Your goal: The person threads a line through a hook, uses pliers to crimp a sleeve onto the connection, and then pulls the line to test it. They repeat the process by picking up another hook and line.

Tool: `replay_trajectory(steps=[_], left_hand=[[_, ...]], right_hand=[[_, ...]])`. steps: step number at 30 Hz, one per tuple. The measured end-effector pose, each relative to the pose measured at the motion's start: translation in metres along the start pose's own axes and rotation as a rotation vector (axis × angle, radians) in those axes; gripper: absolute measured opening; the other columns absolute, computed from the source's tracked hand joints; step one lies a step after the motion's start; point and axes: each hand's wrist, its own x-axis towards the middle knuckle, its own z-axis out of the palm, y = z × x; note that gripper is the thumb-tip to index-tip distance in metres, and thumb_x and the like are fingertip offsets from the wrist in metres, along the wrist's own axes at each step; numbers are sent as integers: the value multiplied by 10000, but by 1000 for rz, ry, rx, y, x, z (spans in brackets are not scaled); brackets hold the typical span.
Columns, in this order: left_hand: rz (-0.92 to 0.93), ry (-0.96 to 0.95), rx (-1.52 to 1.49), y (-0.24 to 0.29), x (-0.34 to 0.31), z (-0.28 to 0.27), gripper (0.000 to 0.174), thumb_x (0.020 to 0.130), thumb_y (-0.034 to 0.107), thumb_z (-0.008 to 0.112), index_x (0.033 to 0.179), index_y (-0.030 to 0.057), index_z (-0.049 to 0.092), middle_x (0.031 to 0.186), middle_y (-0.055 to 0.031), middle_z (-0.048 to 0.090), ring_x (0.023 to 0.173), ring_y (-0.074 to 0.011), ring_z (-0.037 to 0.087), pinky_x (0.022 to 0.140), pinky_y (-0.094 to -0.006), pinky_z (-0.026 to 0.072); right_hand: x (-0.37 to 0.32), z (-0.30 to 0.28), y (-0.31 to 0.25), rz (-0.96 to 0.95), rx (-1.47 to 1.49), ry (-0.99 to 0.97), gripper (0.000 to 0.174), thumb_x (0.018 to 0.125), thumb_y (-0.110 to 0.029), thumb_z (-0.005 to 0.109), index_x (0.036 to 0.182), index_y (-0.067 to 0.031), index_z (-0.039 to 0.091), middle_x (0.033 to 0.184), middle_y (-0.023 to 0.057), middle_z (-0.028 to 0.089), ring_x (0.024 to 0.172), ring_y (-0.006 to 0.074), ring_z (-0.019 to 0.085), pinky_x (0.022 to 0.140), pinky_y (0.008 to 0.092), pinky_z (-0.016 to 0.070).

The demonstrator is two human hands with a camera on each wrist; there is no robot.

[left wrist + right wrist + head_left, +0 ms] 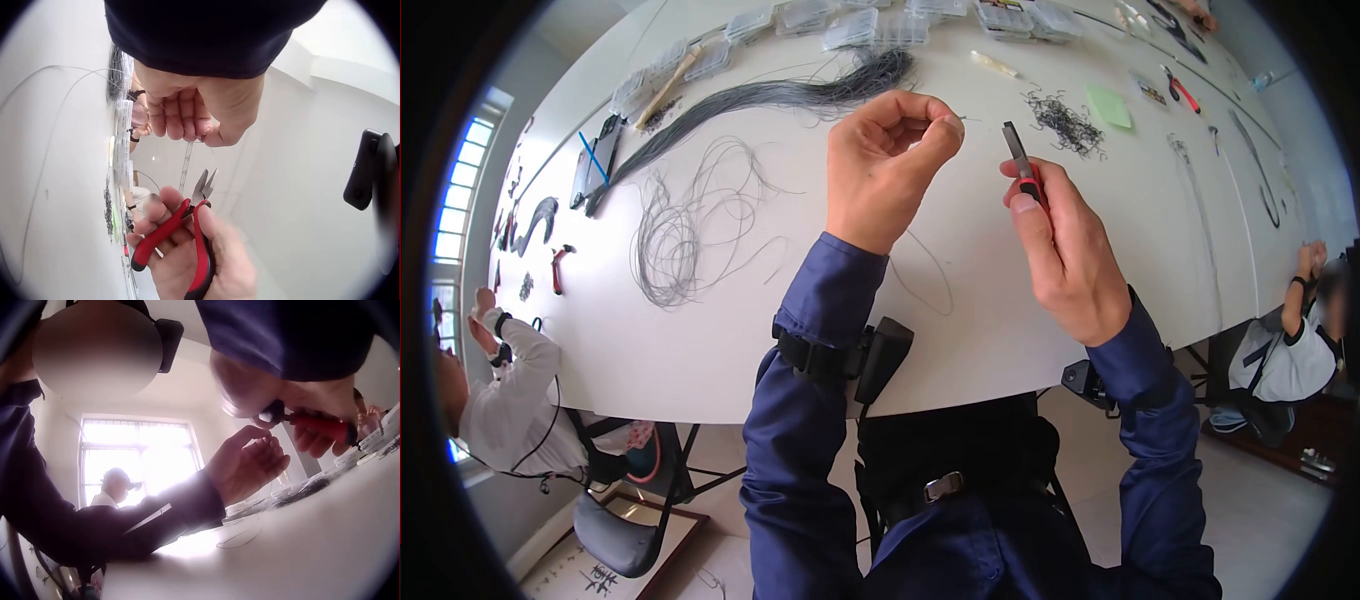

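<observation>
Thumb and forefinger of my left hand (885,165) pinch a thin grey wire, raised above the white table (800,350). A tiny end of it sticks out past the fingertips towards the right. The rest of the wire (950,285) trails in a loose curve below that hand. My right hand (1075,255) holds a pair of pliers (1017,150), tips pointing up, a short way right of the left fingertips. In the left wrist view the pliers (203,250) show red and black handles, and their metal tips stand apart with nothing between them.
A long grey wire bundle (770,95) and loose coils (675,240) lie to the left. Small bent dark pieces (1065,125) are piled beside a green paper (1108,106). Clear plastic boxes (875,30) line the back. Other people sit at both sides.
</observation>
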Motion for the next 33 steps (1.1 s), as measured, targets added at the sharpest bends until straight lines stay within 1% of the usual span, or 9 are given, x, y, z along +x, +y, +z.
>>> replay_trajectory(steps=[1, 4, 10, 13, 19, 25, 28, 31, 33], left_hand=[[-6, -15, 13, 0, 0, -1, 108, 874, 70, 670, 928, -23, 656, 890, -58, 680, 872, -120, 644, 848, -246, 494], [-6, -18, 32, 0, -1, 0, 112, 876, 75, 671, 928, -23, 656, 890, -60, 683, 873, -121, 647, 846, -244, 496], [-32, -20, 15, -1, -1, 0, 110, 873, 75, 667, 924, -22, 656, 893, -62, 686, 865, -119, 649, 833, -244, 493], [-15, 12, -16, 1, -1, 3, 81, 835, 60, 681, 853, -17, 663, 810, -15, 671, 766, -74, 627, 715, -212, 487], [-26, 10, -56, 0, -1, 4, 90, 835, 68, 686, 857, -16, 665, 804, -15, 667, 745, -66, 612, 675, -199, 467], [-43, 6, -118, -6, 1, 1, 94, 836, 78, 686, 863, -10, 670, 801, -11, 664, 730, -61, 599, 662, -195, 453], [-57, -32, -100, -3, -1, 1, 65, 875, 39, 652, 911, -16, 656, 891, -76, 669, 884, -159, 642, 898, -305, 476], [-55, -20, -97, -2, -1, 1, 62, 877, 37, 650, 909, -15, 654, 892, -77, 668, 885, -162, 641, 897, -307, 476], [-47, -19, -113, -4, -1, 0, 61, 878, 35, 649, 912, -15, 653, 895, -78, 668, 885, -164, 641, 900, -310, 477]], right_hand=[[1, 2, -1, 2, 13, 2, 278, 1006, -207, 476, 1121, 44, 504, 920, 191, 573, 810, 346, 579, 763, 416, 470], [3, 5, -3, -1, -4, -20, 287, 1012, -214, 475, 1122, 50, 501, 927, 205, 583, 813, 361, 590, 768, 426, 475], [6, 6, -6, -17, -61, -18, 270, 1002, -200, 500, 1102, 50, 515, 896, 213, 602, 768, 366, 609, 715, 431, 491], [7, 7, -7, -30, -65, -2, 252, 996, -193, 518, 1082, 43, 528, 870, 206, 606, 738, 361, 610, 688, 420, 494], [6, 8, -6, -51, -42, 31, 217, 987, -178, 541, 1031, 35, 548, 823, 195, 607, 692, 360, 607, 653, 408, 493], [5, 9, -3, -72, -55, 58, 202, 978, -164, 554, 1019, 34, 554, 804, 196, 607, 682, 354, 608, 641, 403, 492], [5, 6, -6, -16, -47, 42, 231, 976, -196, 555, 1007, 33, 565, 789, 183, 614, 676, 335, 607, 631, 387, 491], [3, 4, -8, 32, 51, 61, 267, 975, -234, 548, 996, 31, 577, 780, 165, 622, 661, 301, 605, 615, 370, 488], [3, 6, -7, 10, 60, 79, 288, 974, -253, 541, 992, 31, 581, 772, 156, 624, 651, 278, 602, 603, 361, 486]])
